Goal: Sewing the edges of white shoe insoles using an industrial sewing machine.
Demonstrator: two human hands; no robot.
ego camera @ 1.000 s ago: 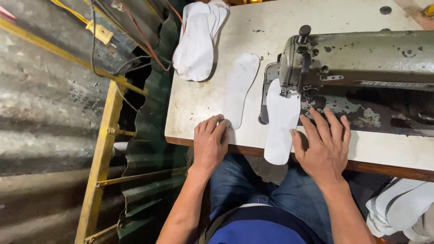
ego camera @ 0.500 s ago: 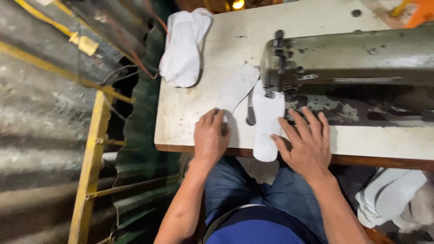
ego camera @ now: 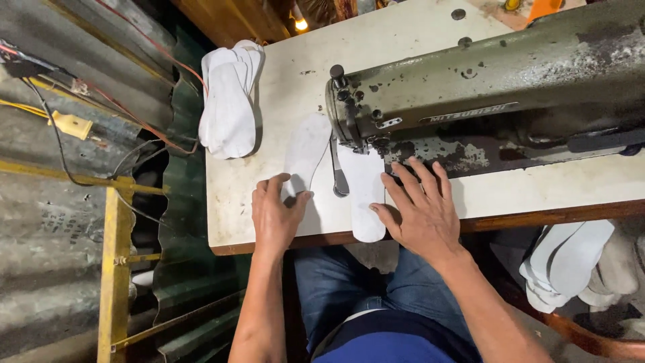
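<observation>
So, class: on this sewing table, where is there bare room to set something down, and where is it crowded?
Bare top lies between the stack of white insoles and the sewing machine, and along the front edge right of the right hand. It is crowded under the needle, where the left hand, two flat insoles and the machine head meet.

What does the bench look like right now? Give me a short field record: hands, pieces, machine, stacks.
left hand: flat on table, fingers on end of left insole
right hand: spread flat, touching insole under needle
sewing machine: green, worn, on white table
insole stack: at table's far left edge
second stack: low right, below table
</observation>
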